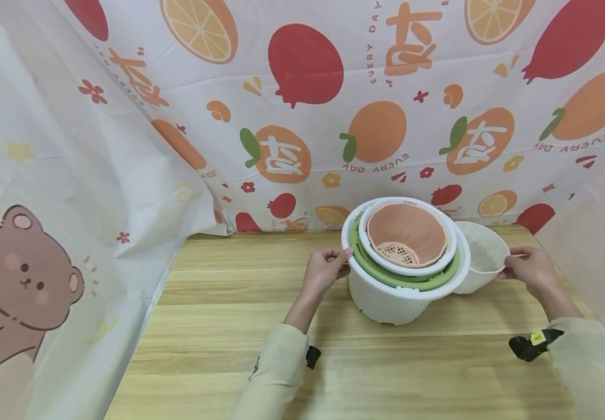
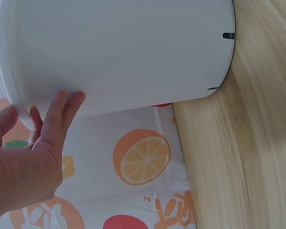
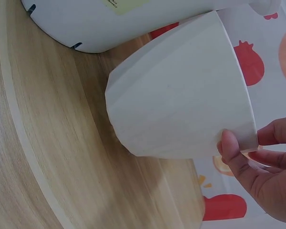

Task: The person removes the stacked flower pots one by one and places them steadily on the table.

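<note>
A large white flowerpot [image 1: 386, 300] stands on the table with a green pot [image 1: 370, 265], a smaller white pot [image 1: 363, 233] and a pink-orange pot [image 1: 407, 227] nested inside it. The innermost one shows a perforated bottom. My left hand [image 1: 325, 269] pinches the large pot's rim at its left side, thumb over the edge and fingers against the outer wall in the left wrist view. To the right stands a separate white pot [image 3: 176, 95] with a faceted wall, partly hidden behind the large rim in the head view. My right hand [image 1: 533, 271] pinches its rim between thumb and fingers.
The wooden table [image 1: 239, 303] reaches back to a fruit-printed curtain [image 1: 307, 146] close behind the pots. Another sheet with a bear print [image 1: 29, 268] hangs along the left side. Black straps [image 1: 535, 344] sit near the sleeves.
</note>
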The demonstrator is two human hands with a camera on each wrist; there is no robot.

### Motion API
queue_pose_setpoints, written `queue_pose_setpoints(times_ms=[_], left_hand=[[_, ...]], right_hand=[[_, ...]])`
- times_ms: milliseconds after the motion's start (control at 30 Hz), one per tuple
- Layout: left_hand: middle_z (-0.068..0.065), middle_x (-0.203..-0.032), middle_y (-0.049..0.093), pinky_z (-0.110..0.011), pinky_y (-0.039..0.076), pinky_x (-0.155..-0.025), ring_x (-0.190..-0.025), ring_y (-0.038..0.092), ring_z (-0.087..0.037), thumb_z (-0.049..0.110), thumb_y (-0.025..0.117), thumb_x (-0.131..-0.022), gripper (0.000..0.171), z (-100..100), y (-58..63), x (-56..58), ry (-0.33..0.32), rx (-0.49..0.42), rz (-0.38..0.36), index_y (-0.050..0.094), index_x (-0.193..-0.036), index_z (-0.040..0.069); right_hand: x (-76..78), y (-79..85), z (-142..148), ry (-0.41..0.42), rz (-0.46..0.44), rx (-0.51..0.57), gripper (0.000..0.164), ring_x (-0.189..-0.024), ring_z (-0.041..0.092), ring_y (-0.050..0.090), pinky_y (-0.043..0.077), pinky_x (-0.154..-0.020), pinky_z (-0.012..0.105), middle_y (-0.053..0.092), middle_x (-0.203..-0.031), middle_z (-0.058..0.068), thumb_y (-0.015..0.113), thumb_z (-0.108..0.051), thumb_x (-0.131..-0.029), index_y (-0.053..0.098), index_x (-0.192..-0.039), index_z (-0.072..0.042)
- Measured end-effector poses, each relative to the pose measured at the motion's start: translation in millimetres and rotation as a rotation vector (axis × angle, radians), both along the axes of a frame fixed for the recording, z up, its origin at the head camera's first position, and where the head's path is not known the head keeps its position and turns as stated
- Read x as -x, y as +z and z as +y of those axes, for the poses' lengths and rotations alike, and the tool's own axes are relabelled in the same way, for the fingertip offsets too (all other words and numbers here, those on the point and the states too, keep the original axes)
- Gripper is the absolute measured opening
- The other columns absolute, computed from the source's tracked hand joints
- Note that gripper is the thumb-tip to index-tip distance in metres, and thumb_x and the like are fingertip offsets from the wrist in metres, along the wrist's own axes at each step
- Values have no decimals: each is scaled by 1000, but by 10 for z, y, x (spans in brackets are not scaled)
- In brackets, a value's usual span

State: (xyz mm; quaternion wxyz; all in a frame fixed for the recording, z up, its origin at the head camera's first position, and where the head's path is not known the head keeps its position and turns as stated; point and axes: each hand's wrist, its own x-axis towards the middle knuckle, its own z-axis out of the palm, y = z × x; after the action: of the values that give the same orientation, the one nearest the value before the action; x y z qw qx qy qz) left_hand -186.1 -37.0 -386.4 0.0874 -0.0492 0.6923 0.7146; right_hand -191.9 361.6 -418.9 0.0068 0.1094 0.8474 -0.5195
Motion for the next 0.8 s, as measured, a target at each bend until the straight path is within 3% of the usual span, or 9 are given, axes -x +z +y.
queue_pose_setpoints(times_ms=[267,500,633,800], left_hand=[[-6,-78,59,-30,56,-73,-72,61,-13,20,63,-87,29,-11,25,-10,-12,-1,-3,62,-96,-7],[-6,-76,57,-35,54,-78,-72,59,-13,13,58,-90,24,-3,341,-185,-21,26,-1,60,-95,-11],[-7,-76,57,-34,55,-78,-72,60,-14,12,58,-90,24,2,335,-177,-18,33,-5,60,-95,-12],[-7,-77,58,-33,55,-75,-72,61,-14,15,60,-89,26,-6,150,-62,-22,23,-13,61,-96,-10]], right_hand=[[29,-11,-40,4,-15,12,41,-57,10,61,57,-63,32,45,-101,33,41,2,-88,31,-119,28],[31,-11,-71,1,-31,21,42,-58,10,61,57,-64,32,44,-104,33,40,2,-88,30,-120,27],[31,-26,-83,-5,-42,25,44,-59,10,61,57,-66,33,44,-105,33,40,1,-86,29,-121,26],[40,-42,-90,-6,-50,37,45,-60,10,61,57,-67,33,42,-106,33,40,1,-87,27,-122,26]])
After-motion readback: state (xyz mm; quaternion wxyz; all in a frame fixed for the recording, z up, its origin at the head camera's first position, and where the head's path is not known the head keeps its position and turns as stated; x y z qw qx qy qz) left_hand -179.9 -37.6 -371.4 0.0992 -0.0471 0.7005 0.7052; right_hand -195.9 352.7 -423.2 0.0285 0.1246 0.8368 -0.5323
